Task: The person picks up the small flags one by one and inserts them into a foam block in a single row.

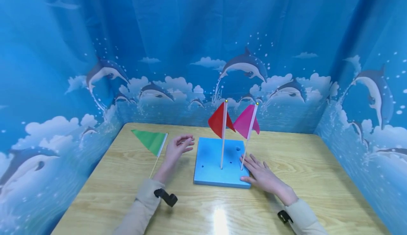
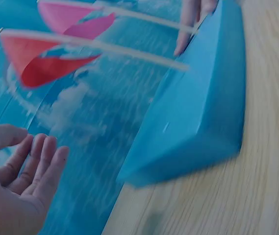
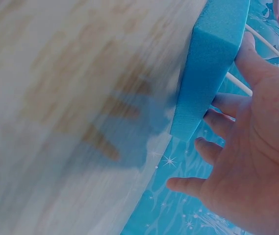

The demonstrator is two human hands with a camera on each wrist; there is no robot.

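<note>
A blue foam block [image 1: 211, 176] with several small holes lies on the table. Two flags stand in it: a red flag [image 1: 217, 121] near the middle and a pink flag [image 1: 245, 122] toward the right edge, its stick leaning slightly. My right hand [image 1: 262, 175] rests on the block's right side, fingers spread and straight around the foot of the pink flag's stick. My left hand [image 1: 178, 148] hovers left of the block, fingers loosely bent with nothing between them. In the left wrist view that hand [image 2: 21, 176] is apart from the block [image 2: 183, 122].
A green flag [image 1: 151, 141] on a thin stick is at the left, partly behind the left forearm. The wooden table [image 1: 295, 157] is walled at the back and sides by a blue dolphin-print curtain [image 1: 190, 51]. Dark straps [image 1: 165, 197] sit on the wrists.
</note>
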